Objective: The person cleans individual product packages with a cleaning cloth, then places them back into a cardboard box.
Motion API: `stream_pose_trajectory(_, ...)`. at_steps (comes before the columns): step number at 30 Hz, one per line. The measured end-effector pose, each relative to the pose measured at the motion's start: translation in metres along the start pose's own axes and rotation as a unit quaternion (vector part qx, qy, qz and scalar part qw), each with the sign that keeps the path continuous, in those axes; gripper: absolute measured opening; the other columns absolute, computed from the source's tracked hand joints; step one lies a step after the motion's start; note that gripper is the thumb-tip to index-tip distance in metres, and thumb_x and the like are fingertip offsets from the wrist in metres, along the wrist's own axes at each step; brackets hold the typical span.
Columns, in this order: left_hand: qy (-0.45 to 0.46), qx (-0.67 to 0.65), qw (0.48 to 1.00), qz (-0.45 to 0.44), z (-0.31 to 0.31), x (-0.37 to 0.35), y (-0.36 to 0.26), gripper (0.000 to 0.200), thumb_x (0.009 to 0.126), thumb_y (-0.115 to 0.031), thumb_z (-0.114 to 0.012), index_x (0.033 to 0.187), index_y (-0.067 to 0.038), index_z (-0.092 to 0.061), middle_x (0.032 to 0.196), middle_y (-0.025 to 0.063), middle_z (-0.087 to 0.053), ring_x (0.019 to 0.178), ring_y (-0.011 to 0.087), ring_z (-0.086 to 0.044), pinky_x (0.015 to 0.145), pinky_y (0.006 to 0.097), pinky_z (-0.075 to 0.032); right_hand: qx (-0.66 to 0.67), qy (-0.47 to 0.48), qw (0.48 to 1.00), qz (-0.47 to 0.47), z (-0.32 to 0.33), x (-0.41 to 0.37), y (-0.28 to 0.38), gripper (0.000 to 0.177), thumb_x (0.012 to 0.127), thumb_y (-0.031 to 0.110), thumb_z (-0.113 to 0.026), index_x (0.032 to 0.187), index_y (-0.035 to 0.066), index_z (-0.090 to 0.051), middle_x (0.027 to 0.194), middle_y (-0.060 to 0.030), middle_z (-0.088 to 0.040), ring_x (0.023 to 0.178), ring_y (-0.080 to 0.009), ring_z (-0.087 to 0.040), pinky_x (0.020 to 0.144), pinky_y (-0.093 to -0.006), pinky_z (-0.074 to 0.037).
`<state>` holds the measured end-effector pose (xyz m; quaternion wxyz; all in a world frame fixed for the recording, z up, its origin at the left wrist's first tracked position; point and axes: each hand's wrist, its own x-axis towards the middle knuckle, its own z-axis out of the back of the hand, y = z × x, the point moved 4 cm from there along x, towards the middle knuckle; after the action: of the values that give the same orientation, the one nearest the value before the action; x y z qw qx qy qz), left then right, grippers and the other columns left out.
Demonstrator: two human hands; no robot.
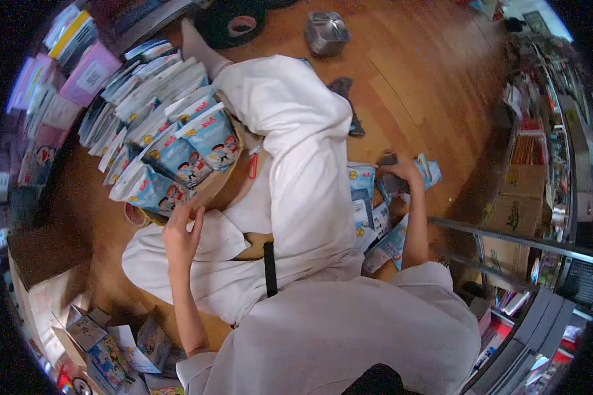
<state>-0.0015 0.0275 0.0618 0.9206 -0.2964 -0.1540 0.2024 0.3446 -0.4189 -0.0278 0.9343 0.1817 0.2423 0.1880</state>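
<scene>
A cardboard box (pixel 212 189) tightly packed with upright blue-and-white picture pouches (pixel 172 158) stands at my left. My left hand (pixel 180 232) is at the box's near corner, fingers apart, tips right at the lowest front pouch. On the other side of my legs, my right hand (pixel 405 172) closes over a blue pouch (pixel 393 189) on the floor; its fingertips are partly hidden. Beside that hand lie more loose pouches (pixel 362 209), with another light blue pouch (pixel 387 249) by my forearm.
A shiny metal tin (pixel 327 33) and a roll of tape (pixel 242 26) sit ahead on the wooden floor. Pink boxes (pixel 89 74) are stacked far left; opened cartons (pixel 105 349) lie lower left. A metal rail (pixel 507 235) and loaded shelves (pixel 527 151) line the right.
</scene>
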Motion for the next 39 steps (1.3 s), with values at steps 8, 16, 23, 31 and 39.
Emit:
stream_pose_trajectory(8,0.031,0.022,0.999,-0.035,-0.003,0.015,-0.018,0.021,0.083,-0.008,-0.066,0.104,-0.004,-0.065,0.077,0.0124,-0.057,0.063,0.0258,-0.058,0.06,0.0357,-0.046,0.047,0.258,0.964,-0.05,-0.059,-0.055,0.031,0.071,0.068,0.055,-0.074,0.113,0.001,-0.063,0.115,-0.0185,-0.062,0.105,-0.029,-0.059,0.092,-0.035,-0.044)
stream_pose_trajectory(16,0.033,0.022,0.998,-0.058,-0.005,0.009,-0.024,0.022,0.084,-0.006,-0.064,0.106,-0.004,-0.064,0.076,0.0133,-0.056,0.062,0.0265,-0.057,0.059,0.036,-0.046,0.096,-0.111,0.989,-0.004,-0.051,-0.072,-0.042,0.035,0.076,0.032,-0.075,0.087,0.0,-0.065,0.073,-0.0046,-0.062,0.069,-0.0142,-0.055,0.063,-0.0312,-0.044)
stream_pose_trajectory(23,0.04,0.019,0.998,-0.043,-0.004,0.0,-0.017,0.021,0.084,-0.005,-0.063,0.105,-0.004,-0.063,0.077,0.0142,-0.057,0.065,0.0282,-0.058,0.06,0.0375,-0.046,0.005,-0.34,0.929,-0.146,0.042,-0.038,-0.085,0.033,0.076,0.028,-0.075,0.089,-0.001,-0.064,0.075,-0.0113,-0.065,0.069,-0.0231,-0.061,0.066,-0.0376,-0.048)
stream_pose_trajectory(31,0.06,0.042,0.997,-0.037,0.002,-0.004,-0.025,0.019,0.084,-0.005,-0.063,0.103,-0.003,-0.063,0.076,0.0142,-0.056,0.068,0.0306,-0.058,0.062,0.039,-0.045,-0.077,-0.126,0.986,-0.077,-0.085,-0.019,0.047,0.056,0.068,0.036,-0.078,0.108,0.001,-0.061,0.099,-0.0217,-0.066,0.094,-0.0359,-0.063,0.081,-0.0414,-0.049)
stream_pose_trajectory(39,0.013,-0.16,0.987,0.011,0.004,-0.003,-0.031,0.038,0.08,-0.008,-0.069,0.117,-0.003,-0.059,0.094,0.0121,-0.062,0.086,0.0268,-0.06,0.078,0.0344,-0.048,-0.014,-0.11,0.993,0.049,0.069,-0.079,0.136,0.036,0.065,0.017,-0.072,0.096,0.0,-0.067,0.088,-0.0185,-0.066,0.086,-0.0342,-0.064,0.075,-0.0369,-0.049)
